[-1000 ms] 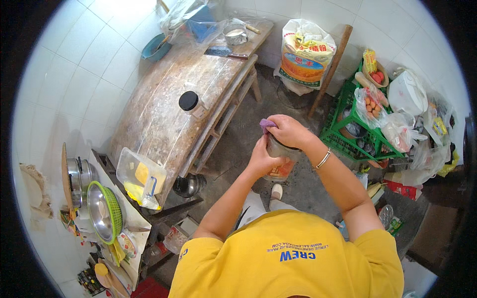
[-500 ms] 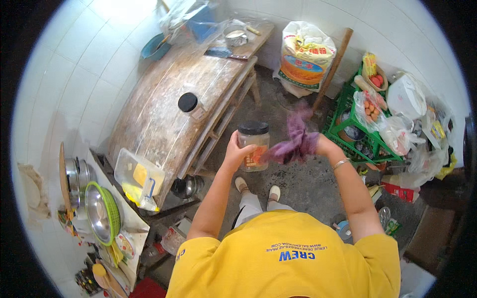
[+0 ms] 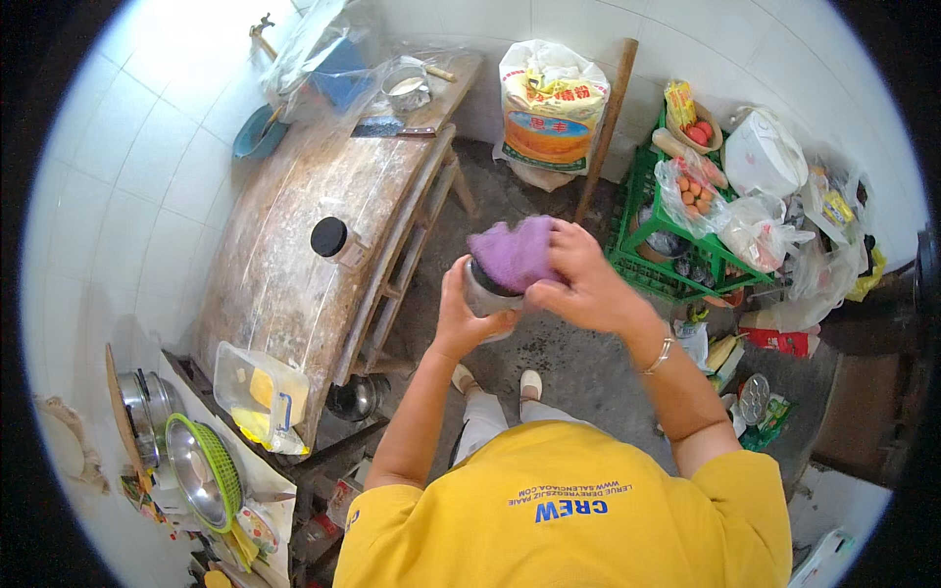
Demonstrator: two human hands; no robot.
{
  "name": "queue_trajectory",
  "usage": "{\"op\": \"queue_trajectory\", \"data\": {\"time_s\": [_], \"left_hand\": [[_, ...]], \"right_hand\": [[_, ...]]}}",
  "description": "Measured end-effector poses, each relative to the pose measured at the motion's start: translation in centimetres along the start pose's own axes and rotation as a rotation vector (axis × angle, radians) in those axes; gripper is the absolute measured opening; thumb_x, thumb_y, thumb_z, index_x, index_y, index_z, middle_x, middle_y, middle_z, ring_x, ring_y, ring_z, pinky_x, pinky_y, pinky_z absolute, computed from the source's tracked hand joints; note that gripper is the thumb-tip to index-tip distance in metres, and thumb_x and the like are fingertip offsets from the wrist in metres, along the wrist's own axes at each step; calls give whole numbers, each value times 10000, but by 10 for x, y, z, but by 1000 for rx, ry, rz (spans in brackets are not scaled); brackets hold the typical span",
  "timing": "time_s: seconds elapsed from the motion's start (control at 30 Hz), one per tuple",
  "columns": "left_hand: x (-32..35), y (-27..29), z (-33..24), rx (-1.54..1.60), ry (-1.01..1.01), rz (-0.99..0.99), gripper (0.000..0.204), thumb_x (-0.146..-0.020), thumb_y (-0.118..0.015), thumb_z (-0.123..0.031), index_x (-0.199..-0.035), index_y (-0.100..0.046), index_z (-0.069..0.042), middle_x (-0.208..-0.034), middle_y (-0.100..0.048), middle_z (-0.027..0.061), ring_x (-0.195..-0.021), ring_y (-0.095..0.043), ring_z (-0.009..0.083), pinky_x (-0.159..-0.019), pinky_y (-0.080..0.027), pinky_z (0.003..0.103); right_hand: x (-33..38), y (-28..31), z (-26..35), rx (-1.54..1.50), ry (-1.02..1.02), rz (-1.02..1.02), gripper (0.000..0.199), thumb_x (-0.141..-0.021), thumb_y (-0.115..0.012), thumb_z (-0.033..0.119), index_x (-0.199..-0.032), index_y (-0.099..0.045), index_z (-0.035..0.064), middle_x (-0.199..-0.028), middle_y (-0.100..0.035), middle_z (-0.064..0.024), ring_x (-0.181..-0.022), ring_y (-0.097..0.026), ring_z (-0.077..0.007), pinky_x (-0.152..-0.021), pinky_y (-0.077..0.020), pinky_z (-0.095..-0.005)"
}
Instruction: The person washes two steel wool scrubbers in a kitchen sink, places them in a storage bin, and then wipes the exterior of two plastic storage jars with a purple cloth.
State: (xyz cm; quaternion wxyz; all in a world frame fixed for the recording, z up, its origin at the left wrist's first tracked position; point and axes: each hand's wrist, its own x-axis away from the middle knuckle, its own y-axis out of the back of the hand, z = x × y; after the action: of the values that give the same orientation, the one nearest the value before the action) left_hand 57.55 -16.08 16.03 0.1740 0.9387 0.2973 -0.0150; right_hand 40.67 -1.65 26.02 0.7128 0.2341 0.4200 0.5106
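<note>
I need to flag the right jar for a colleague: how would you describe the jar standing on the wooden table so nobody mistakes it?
Start at the long, worn wooden table along the tiled wall. Near its middle, by the edge facing the person, stands a small clear jar. Its black lid sets it apart from the other jar, held in the person's left hand under a purple cloth.

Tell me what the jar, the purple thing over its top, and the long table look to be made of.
Jar: probably clear glass or plastic, see-through wall, dark rim; which one is unclear.
Purple cloth: soft fabric, matte, crumpled under the right hand.
Table: bare wood, worn, grain streaks, pale dusty patches.
</note>
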Motion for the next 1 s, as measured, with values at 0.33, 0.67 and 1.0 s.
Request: {"op": "queue_trajectory", "data": {"time_s": [0.33,0.67,1.0], "left_hand": [[21,-29,-1,468,262,152,853,-562,-779,-188,-1285,-364,-10,-1189,-498,101,-1096,-498,206,-954,-378,319],[5,-5,-1,460,278,-359,749,-725,-751,-328,-1241,-339,25,-1072,-524,106,-981,-527,161,-841,-441,293],[-23,0,16,718,404,-590,790,-754,-732,-307,-1280,-277,68,-1128,-474,135,-947,-523,189,-796,-461,315]], "right_hand": [[-33,-63,-46,-720,-530,480,426,-870,-536,391,-1131,-594,59,-1071,-620,-116,-972,-557,-181,-858,-430,-300],[0,-52,-38,-1019,-680,-172,333,-812,-477,103,-1126,-571,42,-977,-615,-62,-815,-592,-139,-732,-493,-274],[39,-109,7,-281,-240,-256,371,-762,-590,98,-1126,-544,45,-1143,-538,-102,-1042,-502,-296,-898,-412,-369]]}}
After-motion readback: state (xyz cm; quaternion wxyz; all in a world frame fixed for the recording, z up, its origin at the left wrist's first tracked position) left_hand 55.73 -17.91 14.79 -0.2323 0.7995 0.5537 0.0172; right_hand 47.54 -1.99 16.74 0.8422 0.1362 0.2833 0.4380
